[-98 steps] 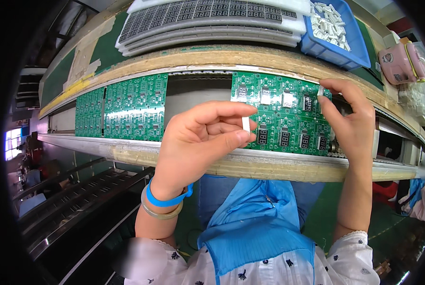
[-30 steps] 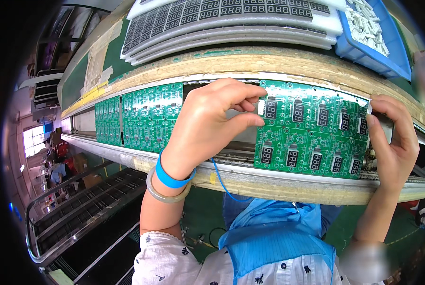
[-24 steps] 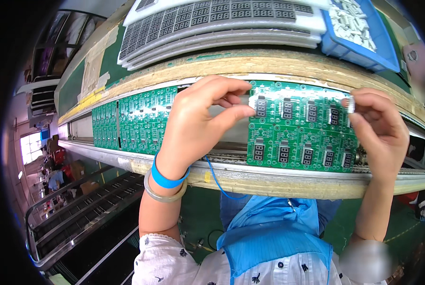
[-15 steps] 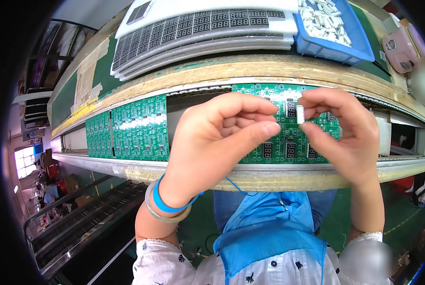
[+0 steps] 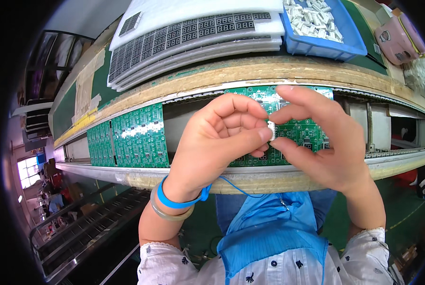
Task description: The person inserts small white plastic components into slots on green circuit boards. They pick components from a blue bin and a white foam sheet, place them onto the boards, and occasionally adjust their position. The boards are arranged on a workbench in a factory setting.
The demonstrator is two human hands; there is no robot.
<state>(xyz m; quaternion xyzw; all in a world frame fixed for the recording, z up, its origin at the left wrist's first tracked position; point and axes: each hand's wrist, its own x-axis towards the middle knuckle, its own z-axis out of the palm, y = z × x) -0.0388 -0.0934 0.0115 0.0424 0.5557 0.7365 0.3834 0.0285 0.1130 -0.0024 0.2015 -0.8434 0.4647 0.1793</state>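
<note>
A small white electronic component [image 5: 271, 131] stands upright between my hands, above a green circuit board [image 5: 305, 129] that carries several black digit displays. My right hand [image 5: 324, 137] pinches the component from the right with thumb and forefinger. From the other side my left hand [image 5: 224, 133], fingers curled, presses its thumb tip against the component. The left fingertips are partly hidden behind the thumb. Both hands cover much of the board. A blue wrist strap [image 5: 174, 203] with a cord and a pale bangle circle my left wrist.
More green boards [image 5: 140, 135] sit on the rail line to the left. Beyond the wooden ledge [image 5: 188, 78], stacked white foam sheets [image 5: 150, 19] hold rows of black digit displays. A blue bin [image 5: 326, 47] of white parts stands at the back right, near a pink container [image 5: 393, 40].
My right hand has moved left with the white component, bringing it up against my left hand's fingertips. The gap between the two hands has closed.
</note>
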